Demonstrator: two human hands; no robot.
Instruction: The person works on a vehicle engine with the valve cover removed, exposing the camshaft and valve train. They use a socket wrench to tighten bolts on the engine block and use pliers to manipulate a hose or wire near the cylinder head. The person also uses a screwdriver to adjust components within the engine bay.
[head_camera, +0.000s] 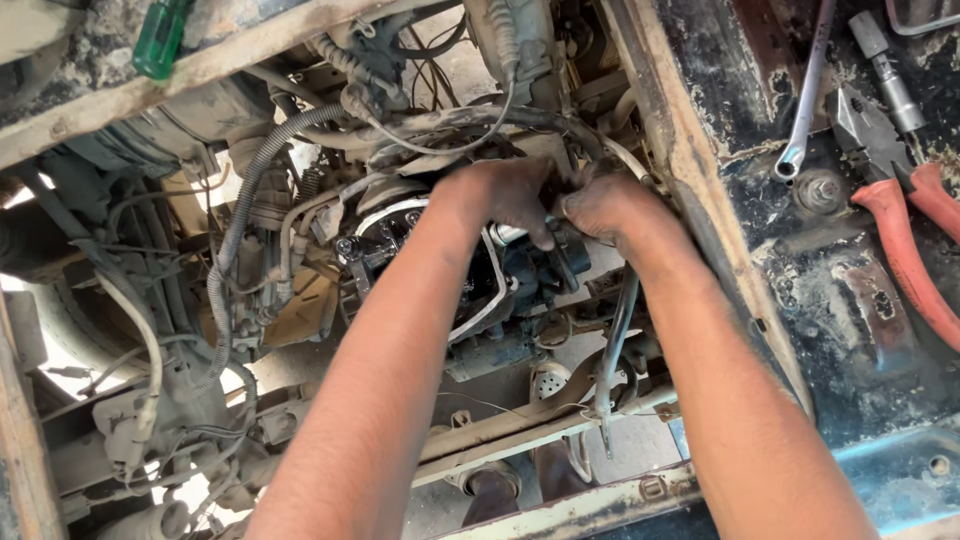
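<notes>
Grime covers both hands where they meet over a dark engine part (520, 275) deep in the open bay, just below a bundle of hoses; the left hand (500, 195) lies over its top with fingers (540, 232) curled down the front, and the right hand (610, 205) presses in from the side, its fingers hidden behind the left, so whether they grip or only rest cannot be told; the left seems closed on the part, though the contact itself is covered. Much of the part is masked by the two forearms; a pale curved rim (385, 215) shows at its left edge. A ribbed black hose (245, 200) arcs away to the left. On the worn black panel (850, 330) to the right lie red-handled pliers (900, 225), cut off at the frame edge, a ring spanner (805, 95) and a socket extension (888, 75); a green screwdriver handle (160, 38) rests top left, its blade out of view.
</notes>
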